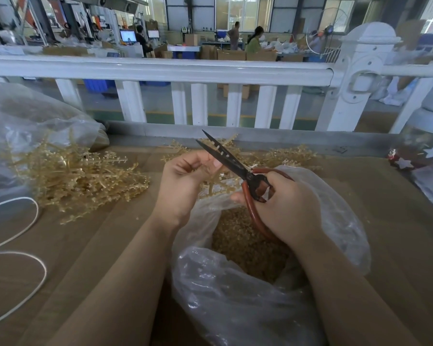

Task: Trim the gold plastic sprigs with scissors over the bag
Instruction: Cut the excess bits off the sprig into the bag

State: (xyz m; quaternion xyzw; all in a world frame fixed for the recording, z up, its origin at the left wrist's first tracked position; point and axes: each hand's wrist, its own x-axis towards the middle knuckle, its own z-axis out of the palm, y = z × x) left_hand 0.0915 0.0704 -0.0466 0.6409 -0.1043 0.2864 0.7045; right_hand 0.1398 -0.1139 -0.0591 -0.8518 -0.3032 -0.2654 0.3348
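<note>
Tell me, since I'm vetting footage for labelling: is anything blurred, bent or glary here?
Head view: the hands, scissors and sprig pile are sharp; the white railing bows from wide-angle distortion; the distant workshop is soft; the clear bag shows mild sheen; lighting is even.

One head-worn camera is looking forward and down from close above the counter [90, 245], its wide lens bending the edges. The hands are sitting near the middle of the view, with both forearms running in from the bottom edge. Higher up, it is facing a white railing [160, 68] and the workshop floor far beyond.
</note>
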